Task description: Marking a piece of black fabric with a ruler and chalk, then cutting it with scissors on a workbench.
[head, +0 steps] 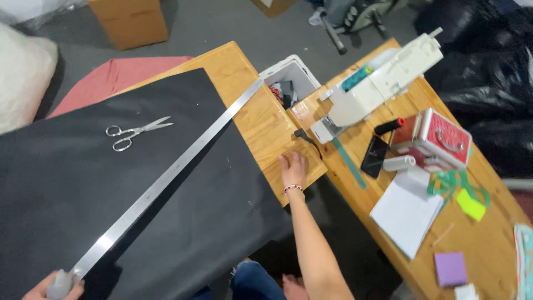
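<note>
Left hand (55,286) at the bottom left corner, fingers curled around the near end of a long metal ruler (166,180). The ruler runs diagonally across a big sheet of black fabric (83,189), its far end reaching the bare wood past the fabric's edge. Right hand (292,168) lies flat and open, palm down, on the wooden surface (261,116) just beside the fabric's right edge; it holds nothing. A beaded bracelet (293,188) sits on that wrist. Silver scissors (136,132) lie closed on the fabric, well apart from both hands. Just beyond the right hand, a black cable (308,140) runs to a white sewing machine (383,83) on a second wooden surface. Near the machine: a black phone (375,156), a red case (438,139), a white notepad (406,211), a green tape measure (452,183), sticky notes, yellow (471,204) and purple (450,268). White bin (291,78) stands between the two surfaces.
</note>
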